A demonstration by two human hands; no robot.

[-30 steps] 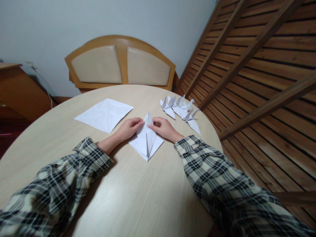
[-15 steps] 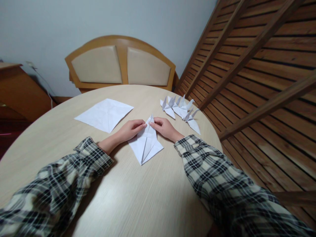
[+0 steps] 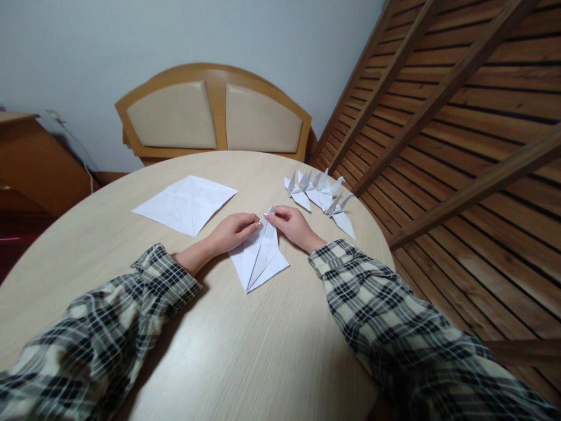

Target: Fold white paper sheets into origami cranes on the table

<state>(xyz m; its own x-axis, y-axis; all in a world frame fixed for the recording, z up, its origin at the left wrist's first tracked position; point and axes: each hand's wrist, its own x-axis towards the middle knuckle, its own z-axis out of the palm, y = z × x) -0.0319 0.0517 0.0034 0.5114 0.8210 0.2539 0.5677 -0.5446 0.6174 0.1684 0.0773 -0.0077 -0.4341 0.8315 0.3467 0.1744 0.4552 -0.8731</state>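
A partly folded sheet of white paper [image 3: 262, 257] lies between my hands, its narrow end pointing away from me and a wider pointed end toward me. My left hand [image 3: 234, 231] grips its left side, thumb on top and fingers hidden beneath or behind. With thumb and fingers, my right hand [image 3: 293, 225] pinches the narrow far tip, which looks bent over. Long creases run down the paper's middle to the near point.
A creased white paper sheet [image 3: 186, 204] lies flat at the left of the round wooden table [image 3: 210, 351]. Several white paper cranes [image 3: 342, 219] stand at the right edge. Behind the table is a padded headboard [image 3: 221, 117]; slatted wood [image 3: 460, 146] rises on the right.
The far tip of the folded paper, upright and pointed before, is now bent over under my right fingers. The paper's near point has shifted slightly left.
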